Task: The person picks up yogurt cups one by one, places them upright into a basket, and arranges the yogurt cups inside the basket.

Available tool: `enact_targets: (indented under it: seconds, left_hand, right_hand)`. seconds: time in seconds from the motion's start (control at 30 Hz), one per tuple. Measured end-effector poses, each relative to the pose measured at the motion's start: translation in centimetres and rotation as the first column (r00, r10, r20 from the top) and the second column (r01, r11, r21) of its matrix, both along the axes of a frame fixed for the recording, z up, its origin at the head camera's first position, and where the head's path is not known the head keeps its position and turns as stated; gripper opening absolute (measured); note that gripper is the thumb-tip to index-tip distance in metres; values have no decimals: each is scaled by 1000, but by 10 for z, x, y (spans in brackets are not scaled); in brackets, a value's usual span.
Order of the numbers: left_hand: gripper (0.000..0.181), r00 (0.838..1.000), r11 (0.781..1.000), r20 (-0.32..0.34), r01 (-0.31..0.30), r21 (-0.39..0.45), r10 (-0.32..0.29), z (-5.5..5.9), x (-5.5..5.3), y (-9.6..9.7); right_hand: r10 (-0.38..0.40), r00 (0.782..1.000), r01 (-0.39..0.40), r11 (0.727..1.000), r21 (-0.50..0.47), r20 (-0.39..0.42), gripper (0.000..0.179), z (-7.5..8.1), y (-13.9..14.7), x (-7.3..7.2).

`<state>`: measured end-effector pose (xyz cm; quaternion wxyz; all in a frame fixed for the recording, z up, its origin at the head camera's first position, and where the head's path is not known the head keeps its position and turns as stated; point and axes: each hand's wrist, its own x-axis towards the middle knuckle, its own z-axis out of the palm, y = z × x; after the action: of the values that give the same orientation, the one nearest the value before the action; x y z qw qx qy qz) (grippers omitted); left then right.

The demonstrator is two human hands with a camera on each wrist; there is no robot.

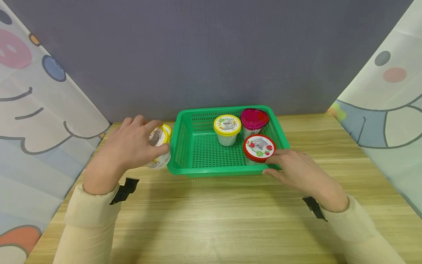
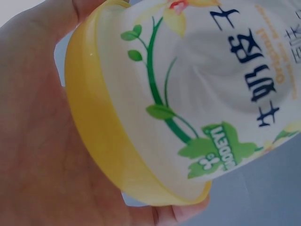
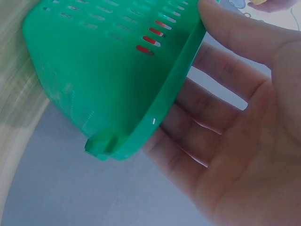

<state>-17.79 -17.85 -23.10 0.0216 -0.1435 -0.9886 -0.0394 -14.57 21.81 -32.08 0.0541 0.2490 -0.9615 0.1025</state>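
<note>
At the basket's left side, my left hand (image 1: pixel 132 143) holds a yogurt cup (image 1: pixel 161 159) with a yellow lid. The left wrist view shows the cup (image 2: pixel 188 94) close up, its yellow rim against the palm and fingers, with leaves and dark lettering printed on it. A green plastic basket (image 1: pixel 217 171) stands on the table. My right hand (image 1: pixel 293 168) grips its rim at the front right corner, thumb outside and fingers over the edge. Inside stand a yellow-lidded cup (image 1: pixel 227 126), a magenta-lidded cup (image 1: pixel 254 119) and a red-lidded cup (image 1: pixel 259 146), which is nearest the right fingers.
The wooden table (image 1: pixel 204 223) reaches back to a grey wall (image 1: pixel 211 55) behind the basket. Cartoon-printed panels (image 1: pixel 36 99) rise along the left and right sides. The basket's left half shows its bare slotted floor (image 1: pixel 202 146).
</note>
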Motion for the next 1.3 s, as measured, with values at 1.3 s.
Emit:
enact_targets:
  seconds: [1.3]
  left_hand:
    - [64, 995, 994, 1, 102, -32, -102, 21, -22, 55]
  right_hand:
    - [-4, 1000, 4, 1000, -10, 15, 23, 0, 0, -1]
